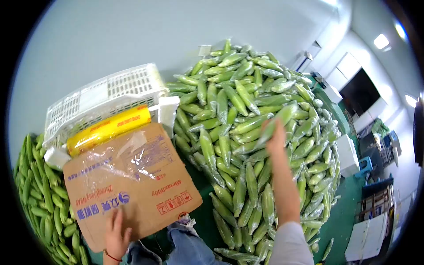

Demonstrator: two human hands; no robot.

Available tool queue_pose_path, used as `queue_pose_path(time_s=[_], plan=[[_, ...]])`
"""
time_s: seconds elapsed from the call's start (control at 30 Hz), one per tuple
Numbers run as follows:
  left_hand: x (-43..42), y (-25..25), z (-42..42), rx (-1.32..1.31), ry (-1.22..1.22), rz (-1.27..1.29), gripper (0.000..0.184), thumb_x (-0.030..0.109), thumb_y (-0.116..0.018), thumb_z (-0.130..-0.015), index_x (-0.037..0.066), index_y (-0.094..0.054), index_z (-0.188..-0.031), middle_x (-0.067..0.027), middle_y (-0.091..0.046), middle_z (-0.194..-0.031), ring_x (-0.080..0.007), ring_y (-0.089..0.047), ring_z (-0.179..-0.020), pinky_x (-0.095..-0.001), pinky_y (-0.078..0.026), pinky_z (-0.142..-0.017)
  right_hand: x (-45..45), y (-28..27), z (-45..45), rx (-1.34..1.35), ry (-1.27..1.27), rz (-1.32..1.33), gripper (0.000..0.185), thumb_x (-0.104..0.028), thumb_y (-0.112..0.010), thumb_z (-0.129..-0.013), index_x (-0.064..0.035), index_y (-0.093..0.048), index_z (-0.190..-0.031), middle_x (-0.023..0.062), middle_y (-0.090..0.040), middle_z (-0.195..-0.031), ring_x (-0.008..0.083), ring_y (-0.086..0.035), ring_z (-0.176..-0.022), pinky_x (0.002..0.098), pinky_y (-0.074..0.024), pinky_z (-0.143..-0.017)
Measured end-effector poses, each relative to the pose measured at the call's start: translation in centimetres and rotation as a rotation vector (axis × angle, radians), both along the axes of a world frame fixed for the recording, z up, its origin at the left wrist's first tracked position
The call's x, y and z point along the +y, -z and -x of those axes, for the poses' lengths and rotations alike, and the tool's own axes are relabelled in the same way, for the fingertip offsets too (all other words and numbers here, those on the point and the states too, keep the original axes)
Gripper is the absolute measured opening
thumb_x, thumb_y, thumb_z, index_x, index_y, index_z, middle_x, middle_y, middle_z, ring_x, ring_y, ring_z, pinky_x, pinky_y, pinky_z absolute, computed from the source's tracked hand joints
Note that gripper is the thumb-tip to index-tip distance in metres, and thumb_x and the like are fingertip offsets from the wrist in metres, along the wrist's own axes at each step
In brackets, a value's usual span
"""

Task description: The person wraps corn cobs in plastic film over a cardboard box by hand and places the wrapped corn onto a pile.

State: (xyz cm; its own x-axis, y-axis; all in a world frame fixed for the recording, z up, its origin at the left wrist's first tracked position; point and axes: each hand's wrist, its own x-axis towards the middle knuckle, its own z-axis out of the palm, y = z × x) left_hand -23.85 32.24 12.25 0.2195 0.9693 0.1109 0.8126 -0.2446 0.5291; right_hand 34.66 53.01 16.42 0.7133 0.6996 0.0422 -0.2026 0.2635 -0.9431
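Two bare hands work here, and the right hand (pixel 275 134) is closed around a plump, pale-green corn cob in clear film (pixel 286 113), holding it above the middle of a broad heap of film-wrapped green cobs (pixel 251 181). That heap spreads beyond, beneath and to both sides of the right hand. The left hand (pixel 115 229) is partly open, fingers loosely spread and gripping nothing, over the near edge of a flat brown cardboard panel printed in blue and red (pixel 145 198); whether it presses on the card, I cannot tell.

Judging by the heaps, much is already wrapped, while a smaller-looking pile of bare green cobs (pixel 47 205), left of the left hand, remains without film. Its edge runs into the dark border, so its full extent is unclear.

The husks are ribbed and tapered, matte where bare; the film adds wrinkled, glassy highlights. Beyond the left hand, crumpled clear film (pixel 132 165) glints on the stiff card, then comes a smooth yellow cylindrical roll (pixel 110 129) beside a rigid white latticed plastic crate (pixel 104 92).
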Motion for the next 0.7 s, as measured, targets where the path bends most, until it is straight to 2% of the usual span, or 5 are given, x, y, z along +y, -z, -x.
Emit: queue_pose_path(time_s=[0.1, 0.2, 0.33, 0.5, 0.7], plan=[[-1.6, 2.4, 2.8, 0.12, -0.173, -0.133, 0.064, 0.006, -0.069, -0.076, 0.001, -0.047, -0.136, -0.0276, -0.042, -0.139, -0.0435, -0.045, -0.124, -0.0473, -0.039, -0.103, 5.5, 0.4, -14.8, -0.791, 0.82, 0.463, 0.088, -0.05, -0.062, -0.089, 0.0158, -0.029, -0.138, 0.029, -0.041, -0.14, 0.0379, -0.044, -0.125, 0.0435, -0.0314, -0.108], [-0.4, 3.4, 4.0, 0.087, -0.401, -0.238, 0.061, 0.007, -0.07, -0.077, 0.004, -0.05, -0.134, -0.0252, -0.046, -0.136, -0.0417, -0.051, -0.118, -0.0446, -0.044, -0.099, 2.7, -1.2, 4.0, -0.71, -0.056, 0.117, 0.058, -0.035, -0.055, -0.096, 0.0025, -0.04, -0.139, 0.0231, -0.046, -0.138, 0.0327, -0.046, -0.127, 0.0389, -0.0361, -0.106], [5.0, 2.6, 6.1, 0.053, -0.478, -0.27, 0.056, 0.017, -0.075, -0.077, 0.012, -0.056, -0.129, -0.0166, -0.05, -0.133, -0.0338, -0.053, -0.117, -0.0401, -0.046, -0.095, -6.8, 5.0, 28.2, -1.676, -1.073, -0.097, 0.068, -0.026, -0.075, -0.08, -0.0119, -0.045, -0.139, 0.0177, -0.038, -0.147, 0.0374, -0.034, -0.136, 0.0467, -0.0336, -0.11], [13.1, 3.8, 11.4, 0.36, -0.006, -0.478, 0.018, 0.019, -0.062, -0.082, 0.012, -0.062, -0.099, -0.0117, -0.058, -0.125, -0.0321, -0.052, -0.121, -0.0418, -0.04, -0.102, -0.7, 9.5, 35.8, -1.356, -0.887, -0.178, 0.018, -0.015, -0.066, -0.088, -0.0088, -0.065, -0.104, 0.0136, -0.06, -0.123, 0.0348, -0.053, -0.118, 0.0422, -0.0426, -0.099], [3.2, 0.8, 12.5, 0.142, 0.167, -0.479, 0.015, 0.015, -0.056, -0.081, 0.007, -0.049, -0.091, -0.0095, -0.054, -0.077, -0.0301, -0.059, -0.07, -0.0419, -0.048, -0.054, -6.8, 7.8, 27.1, -0.761, -1.107, 0.142, 0.007, -0.009, -0.05, -0.099, -0.0023, -0.052, -0.097, 0.0048, -0.059, -0.086, 0.0113, -0.056, -0.077, 0.0245, -0.0453, -0.072]])
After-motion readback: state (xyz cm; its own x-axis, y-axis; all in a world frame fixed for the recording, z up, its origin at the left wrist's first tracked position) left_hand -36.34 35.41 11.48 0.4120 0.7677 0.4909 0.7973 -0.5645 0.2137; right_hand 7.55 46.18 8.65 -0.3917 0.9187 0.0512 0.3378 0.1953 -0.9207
